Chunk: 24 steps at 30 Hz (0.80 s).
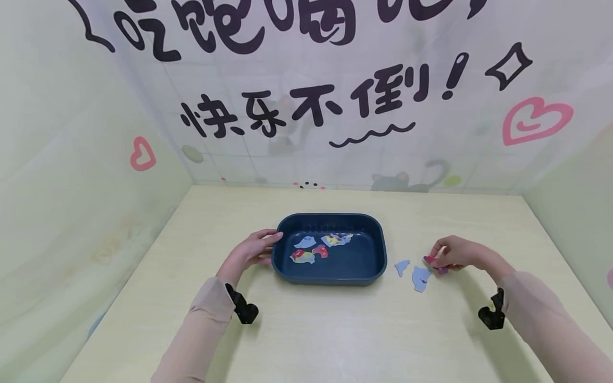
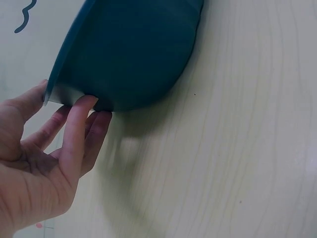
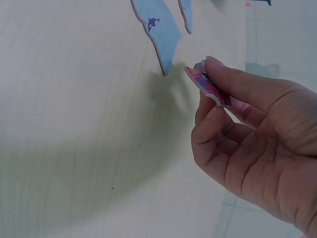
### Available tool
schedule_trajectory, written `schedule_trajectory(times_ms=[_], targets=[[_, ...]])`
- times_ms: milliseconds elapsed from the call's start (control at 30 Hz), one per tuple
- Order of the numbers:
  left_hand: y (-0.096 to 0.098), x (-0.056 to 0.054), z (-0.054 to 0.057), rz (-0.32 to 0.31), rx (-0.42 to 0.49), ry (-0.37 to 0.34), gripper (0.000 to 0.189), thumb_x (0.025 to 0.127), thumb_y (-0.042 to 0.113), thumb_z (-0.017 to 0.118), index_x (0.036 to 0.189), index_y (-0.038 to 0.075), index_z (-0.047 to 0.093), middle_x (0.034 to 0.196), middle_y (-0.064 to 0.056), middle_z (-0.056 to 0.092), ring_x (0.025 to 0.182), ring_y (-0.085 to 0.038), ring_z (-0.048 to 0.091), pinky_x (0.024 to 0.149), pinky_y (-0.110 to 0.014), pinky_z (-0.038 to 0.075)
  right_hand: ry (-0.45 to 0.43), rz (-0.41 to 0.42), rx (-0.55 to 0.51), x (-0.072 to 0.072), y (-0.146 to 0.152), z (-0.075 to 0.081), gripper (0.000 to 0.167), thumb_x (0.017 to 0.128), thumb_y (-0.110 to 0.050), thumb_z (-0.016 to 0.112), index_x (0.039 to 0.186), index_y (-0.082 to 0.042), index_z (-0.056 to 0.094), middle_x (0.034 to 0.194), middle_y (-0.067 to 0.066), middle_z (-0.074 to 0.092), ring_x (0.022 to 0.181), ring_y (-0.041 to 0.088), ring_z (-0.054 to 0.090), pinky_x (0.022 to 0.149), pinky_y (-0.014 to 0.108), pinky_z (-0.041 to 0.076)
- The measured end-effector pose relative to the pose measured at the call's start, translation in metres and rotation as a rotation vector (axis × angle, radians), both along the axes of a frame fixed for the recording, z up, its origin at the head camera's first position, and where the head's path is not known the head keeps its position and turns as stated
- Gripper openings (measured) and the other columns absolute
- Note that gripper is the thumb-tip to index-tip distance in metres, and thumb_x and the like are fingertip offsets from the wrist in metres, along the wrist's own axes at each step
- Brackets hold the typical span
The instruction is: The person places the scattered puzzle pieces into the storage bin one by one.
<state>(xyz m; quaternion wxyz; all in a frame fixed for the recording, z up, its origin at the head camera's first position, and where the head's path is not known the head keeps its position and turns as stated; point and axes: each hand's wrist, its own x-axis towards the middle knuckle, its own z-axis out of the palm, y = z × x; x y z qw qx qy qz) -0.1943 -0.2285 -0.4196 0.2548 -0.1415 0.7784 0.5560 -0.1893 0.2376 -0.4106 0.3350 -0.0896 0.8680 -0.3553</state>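
A dark blue rectangular tray (image 1: pixel 330 281) sits on the table, with several flat puzzle pieces (image 1: pixel 303 257) lying inside at its left and middle. At the tray's left end, my left hand (image 1: pixel 254 249) grips the edge, its thumb at the rim and its fingers against the outer wall (image 2: pixel 133 54). To the right of the tray, my right hand (image 1: pixel 455 252) pinches a red and purple puzzle piece (image 3: pixel 210 88) between thumb and fingers, just above the table. Beside that hand lie a larger light blue piece (image 1: pixel 421 279) and a smaller light blue piece (image 1: pixel 401 267).
The pale wooden table (image 1: pixel 330 330) extends around the tray. A printed cloth backdrop (image 1: pixel 306 165) rises behind its far edge, with fabric walls on the left and right. Black wrist cameras (image 1: pixel 243 306) are strapped to both sleeved arms.
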Motion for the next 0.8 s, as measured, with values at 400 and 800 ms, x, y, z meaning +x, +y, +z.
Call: schedule_trajectory(times_ms=[400, 800], targets=[[0.0, 0.0, 0.003, 0.003, -0.005, -0.011, 0.058, 0.092, 0.042, 0.049, 0.14, 0.014, 0.032, 0.134, -0.017, 0.045, 0.112, -0.026, 0.052, 0.068, -0.024, 0.053, 0.035, 0.063, -0.053, -0.017, -0.023, 0.024, 0.025, 0.087, -0.015, 0.061, 0.102, 0.003, 0.052, 0.07, 0.0, 0.061, 0.06, 0.01, 0.046, 0.051, 0.019, 0.034], [0.0, -0.002, 0.0, 0.017, 0.002, -0.015, 0.057, 0.092, 0.042, 0.05, 0.14, 0.014, 0.033, 0.133, -0.016, 0.046, 0.113, -0.026, 0.051, 0.07, -0.026, 0.053, 0.071, 0.132, -0.091, -0.032, -0.061, 0.044, 0.02, 0.086, -0.011, 0.061, 0.101, 0.002, 0.056, 0.068, 0.0, 0.062, 0.058, 0.009, 0.047, 0.051, 0.02, 0.031]])
